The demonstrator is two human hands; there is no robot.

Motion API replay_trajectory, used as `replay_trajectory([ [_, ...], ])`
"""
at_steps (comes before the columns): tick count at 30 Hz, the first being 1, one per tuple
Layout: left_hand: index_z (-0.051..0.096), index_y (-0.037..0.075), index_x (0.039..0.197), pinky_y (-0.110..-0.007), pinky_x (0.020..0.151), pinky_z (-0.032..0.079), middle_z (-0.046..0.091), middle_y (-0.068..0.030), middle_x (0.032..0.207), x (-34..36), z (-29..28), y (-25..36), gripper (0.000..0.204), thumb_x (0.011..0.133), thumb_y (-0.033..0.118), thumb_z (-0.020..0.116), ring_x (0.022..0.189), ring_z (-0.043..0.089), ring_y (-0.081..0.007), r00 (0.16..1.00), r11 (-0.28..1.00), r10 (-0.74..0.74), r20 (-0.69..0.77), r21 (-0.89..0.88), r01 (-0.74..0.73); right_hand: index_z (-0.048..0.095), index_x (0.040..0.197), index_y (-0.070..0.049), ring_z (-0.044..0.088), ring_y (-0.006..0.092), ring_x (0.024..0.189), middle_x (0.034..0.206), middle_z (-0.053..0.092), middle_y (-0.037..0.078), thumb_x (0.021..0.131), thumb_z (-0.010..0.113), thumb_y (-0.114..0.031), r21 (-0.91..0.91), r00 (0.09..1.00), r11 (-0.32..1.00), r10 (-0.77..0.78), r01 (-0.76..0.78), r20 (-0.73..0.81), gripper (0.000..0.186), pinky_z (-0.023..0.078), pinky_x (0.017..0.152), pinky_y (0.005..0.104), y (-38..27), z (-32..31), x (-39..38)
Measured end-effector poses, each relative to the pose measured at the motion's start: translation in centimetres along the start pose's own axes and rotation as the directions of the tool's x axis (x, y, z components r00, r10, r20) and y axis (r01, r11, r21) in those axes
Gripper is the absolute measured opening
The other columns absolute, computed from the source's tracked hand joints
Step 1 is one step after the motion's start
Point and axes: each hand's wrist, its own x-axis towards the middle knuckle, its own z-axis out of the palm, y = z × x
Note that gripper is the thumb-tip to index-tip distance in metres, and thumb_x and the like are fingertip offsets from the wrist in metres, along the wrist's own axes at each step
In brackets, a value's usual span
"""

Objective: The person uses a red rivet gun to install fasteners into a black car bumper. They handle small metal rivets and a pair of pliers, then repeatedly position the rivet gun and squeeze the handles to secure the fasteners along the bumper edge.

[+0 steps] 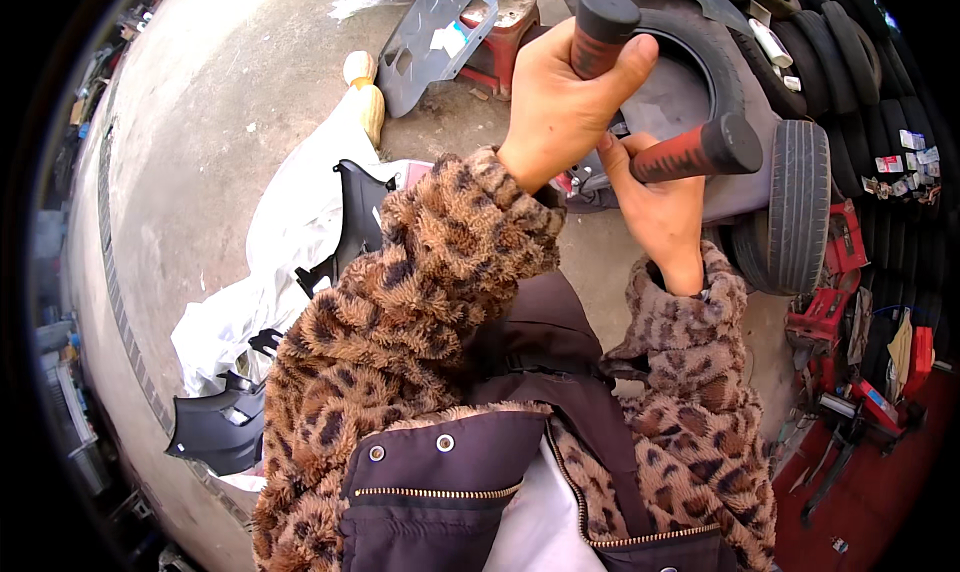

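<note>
My left hand (pixel 558 112) is closed round a thick dark-red handle (pixel 597 54) with a black end cap. Its thumb lies along the handle's side. Just below and to the right, my right hand (pixel 668 210) grips a similar red handle (pixel 680 155), whose black end points right. The hands are close together, with the right thumb near the left wrist. Whatever the handles belong to is hidden behind my hands, so I cannot tell whether they form one tool. Both forearms wear fuzzy leopard-print sleeves.
A tire (pixel 800 197) stands at the right, by more stacked tires (pixel 848 57). Red metal equipment (pixel 822 312) sits below them. A red stool (pixel 512 37) and a grey plastic panel (pixel 432 47) are ahead. White sheeting (pixel 305 222) and black plastic parts (pixel 215 430) lie left.
</note>
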Motion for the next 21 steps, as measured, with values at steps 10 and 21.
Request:
replay_trajectory([
  [10, 0.047, 0.010, 0.077, -0.027, 0.043, 0.032, 0.037, 0.0036, 0.056, 1.1, -1.7, -0.5, 0.031, 0.099, 0.024, 0.064, 0.044, 0.038, -0.0088, 0.999, 0.999, 0.013, -0.039, -0.052, -0.015, 0.061, 0.071, -0.001, 0.044, 0.0079, 0.058, 0.064, 0.057, -0.002, 0.091, 0.072, -0.013, 0.150, 0.962, 0.989, 0.041, 0.000, -0.270, 0.026, 0.037, 0.057, 0.0275, 1.8, -0.9, 0.9],
  [21, 0.047, 0.014, 0.070, -0.027, 0.039, 0.027, 0.036, 0.0026, 0.051, 0.9, -11.4, 6.9, 0.034, 0.100, 0.024, 0.057, 0.040, 0.031, -0.0092, 0.980, 0.932, 0.098, -0.172, -0.329, -0.151, 0.054, 0.081, -0.004, 0.038, 0.0090, 0.058, 0.069, 0.048, 0.002, 0.097, 0.060, -0.010, 0.507, 0.900, 0.833, 0.023, 0.223, -0.434, 0.018, 0.031, 0.057, 0.0276, 2.4, -7.7, -2.8],
])
